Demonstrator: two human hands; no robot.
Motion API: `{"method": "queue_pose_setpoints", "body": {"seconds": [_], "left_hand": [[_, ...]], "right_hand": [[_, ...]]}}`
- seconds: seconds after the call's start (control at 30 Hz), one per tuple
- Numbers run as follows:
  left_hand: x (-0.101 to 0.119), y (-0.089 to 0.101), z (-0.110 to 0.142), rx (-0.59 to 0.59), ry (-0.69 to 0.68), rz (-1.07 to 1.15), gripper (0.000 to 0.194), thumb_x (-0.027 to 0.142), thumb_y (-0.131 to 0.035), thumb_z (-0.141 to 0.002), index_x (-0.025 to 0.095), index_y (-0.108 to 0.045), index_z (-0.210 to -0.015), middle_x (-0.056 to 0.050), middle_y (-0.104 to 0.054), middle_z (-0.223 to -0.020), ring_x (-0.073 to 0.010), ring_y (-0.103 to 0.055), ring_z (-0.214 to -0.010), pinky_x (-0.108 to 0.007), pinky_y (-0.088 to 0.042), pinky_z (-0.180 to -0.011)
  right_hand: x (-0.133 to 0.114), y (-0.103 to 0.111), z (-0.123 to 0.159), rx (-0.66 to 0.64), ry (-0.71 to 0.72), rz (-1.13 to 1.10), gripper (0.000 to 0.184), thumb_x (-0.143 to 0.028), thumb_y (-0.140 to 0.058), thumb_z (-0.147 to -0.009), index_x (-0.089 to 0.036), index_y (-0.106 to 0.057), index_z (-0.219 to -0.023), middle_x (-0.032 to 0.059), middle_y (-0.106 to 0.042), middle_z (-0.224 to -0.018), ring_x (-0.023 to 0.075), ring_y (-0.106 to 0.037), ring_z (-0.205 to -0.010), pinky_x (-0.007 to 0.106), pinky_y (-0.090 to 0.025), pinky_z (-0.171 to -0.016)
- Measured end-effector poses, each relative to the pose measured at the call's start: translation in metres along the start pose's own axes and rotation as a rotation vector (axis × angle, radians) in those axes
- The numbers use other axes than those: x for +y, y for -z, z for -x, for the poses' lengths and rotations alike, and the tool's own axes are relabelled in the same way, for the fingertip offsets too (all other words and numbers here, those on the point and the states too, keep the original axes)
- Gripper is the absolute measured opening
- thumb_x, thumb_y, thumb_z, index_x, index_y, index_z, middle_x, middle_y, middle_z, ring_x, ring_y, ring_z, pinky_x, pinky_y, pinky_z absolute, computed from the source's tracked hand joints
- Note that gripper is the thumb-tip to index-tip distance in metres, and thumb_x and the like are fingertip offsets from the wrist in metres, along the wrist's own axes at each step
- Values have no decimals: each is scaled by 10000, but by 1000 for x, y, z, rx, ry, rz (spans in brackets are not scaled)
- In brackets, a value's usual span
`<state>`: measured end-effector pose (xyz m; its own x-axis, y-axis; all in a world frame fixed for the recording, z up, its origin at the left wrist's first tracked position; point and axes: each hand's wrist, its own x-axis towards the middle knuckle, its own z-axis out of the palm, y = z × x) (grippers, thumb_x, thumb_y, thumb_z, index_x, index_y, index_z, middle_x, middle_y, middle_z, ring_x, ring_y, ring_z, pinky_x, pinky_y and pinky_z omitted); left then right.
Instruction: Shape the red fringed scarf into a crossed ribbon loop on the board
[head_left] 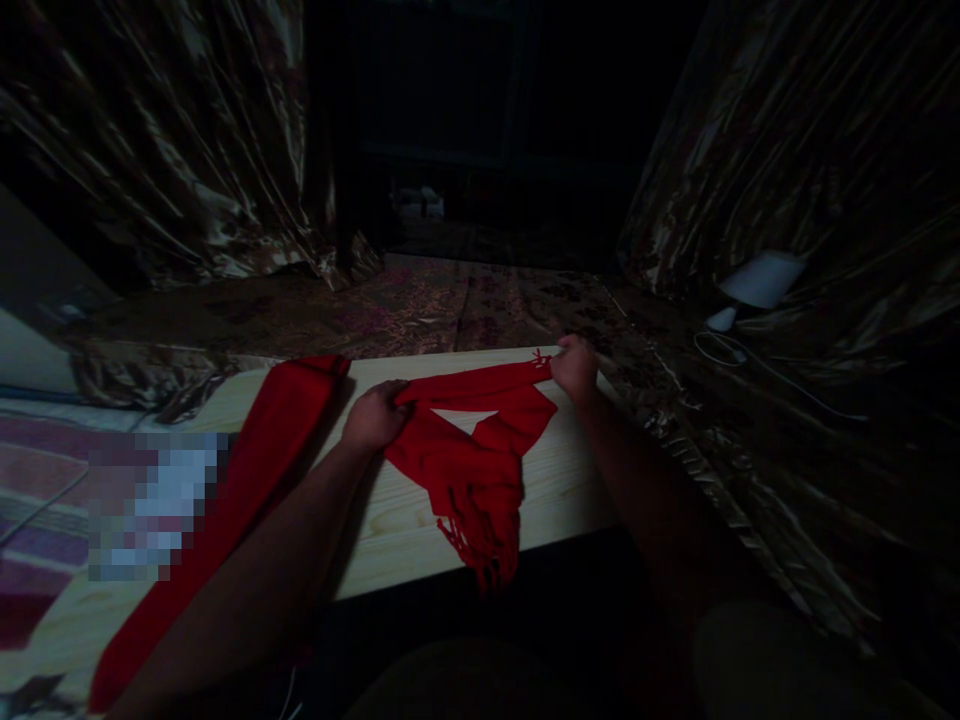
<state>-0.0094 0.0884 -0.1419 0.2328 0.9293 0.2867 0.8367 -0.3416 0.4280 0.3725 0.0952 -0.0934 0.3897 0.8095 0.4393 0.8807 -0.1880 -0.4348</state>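
A red fringed scarf [487,440] lies bunched on a pale wooden board [577,480], one fringed end hanging at the board's near edge. My left hand [376,415] is closed on a fold at its left side. At the board's far right, my right hand [575,368] grips the other end, with a few fringe threads showing beside the fingers. Between both hands a narrow strip of the scarf runs nearly straight. Left of my left arm lies a second red cloth [277,440], long and folded, stretching along the board.
Patterned fabric [480,300] covers the surface behind the board. A small white lamp [763,280] with a cord stands at the right. Shiny curtains [225,150] hang on both sides. At left is striped cloth [45,470] beside a blurred-out patch. The room is dim.
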Motion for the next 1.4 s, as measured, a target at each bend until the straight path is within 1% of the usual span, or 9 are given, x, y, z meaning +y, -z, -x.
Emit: {"method": "queue_pose_setpoints", "body": {"seconds": [0.13,0.27,0.43,0.6,0.73,1.0,1.1,1.23,1.4], "left_hand": [[6,5,4,76,-24,-40,579,369,-567,-825,162,-633,-1361,-119,-617,-1400,-292,-553,-1314,-378,-411,-1126],[34,29,19,150,-146,-151,572,377,-555,-821,209,-640,-1361,-108,-594,-1426,-316,-509,-1345,-466,-354,-1158],[65,49,50,-247,-246,-168,507,514,-429,-947,307,-646,-1355,-35,-593,-1442,-272,-484,-1382,-426,-361,-1153],[58,31,52,-419,-118,-256,679,626,-363,-950,339,-344,-1565,-59,-227,-1661,-350,-150,-1541,-644,-196,-1171],[45,16,32,-379,-114,-217,635,573,-388,-956,343,-382,-1548,-53,-239,-1658,-336,-151,-1543,-655,-177,-1172],[37,6,34,53,-113,79,425,417,-546,-888,243,-719,-1235,-72,-664,-1344,-275,-549,-1316,-441,-381,-1145],[30,13,35,267,88,198,350,364,-541,-877,210,-759,-1104,-75,-746,-1139,-243,-672,-1092,-351,-498,-1005],[15,17,29,374,351,362,299,344,-558,-840,165,-753,-978,-80,-765,-953,-219,-710,-877,-310,-551,-821],[3,12,24,416,426,439,278,326,-573,-815,154,-719,-977,-90,-754,-958,-204,-704,-858,-288,-550,-784]], "right_hand": [[-25,13,38,-179,131,-57,178,-183,-539,-839,-206,-703,-905,42,-725,-854,190,-658,-807,275,-482,-755],[-41,37,89,-260,352,7,203,-296,-586,-876,-209,-708,-1013,77,-719,-1041,210,-654,-915,296,-481,-806],[-38,53,131,-456,557,91,449,-442,-601,-914,-201,-647,-1290,123,-665,-1261,257,-599,-1158,352,-445,-998],[-36,42,126,-493,572,210,527,-460,-519,-960,-164,-587,-1392,156,-538,-1465,302,-499,-1322,406,-383,-1097],[-47,32,103,-525,589,240,399,-412,-580,-918,-160,-694,-1205,154,-674,-1248,282,-592,-1173,365,-427,-1029],[-31,-6,81,-147,170,-29,242,-358,-525,-902,-223,-667,-760,31,-716,-798,174,-630,-757,251,-456,-713],[-4,-16,68,80,-124,-249,237,-347,-490,-895,-208,-639,-775,42,-712,-757,175,-630,-707,249,-465,-665],[23,-19,52,161,-453,-480,192,-329,-506,-849,-185,-623,-804,48,-687,-679,187,-625,-629,260,-471,-586],[23,-24,53,153,-376,-513,159,-320,-553,-803,-184,-637,-802,39,-692,-699,183,-632,-641,263,-478,-610]]}}
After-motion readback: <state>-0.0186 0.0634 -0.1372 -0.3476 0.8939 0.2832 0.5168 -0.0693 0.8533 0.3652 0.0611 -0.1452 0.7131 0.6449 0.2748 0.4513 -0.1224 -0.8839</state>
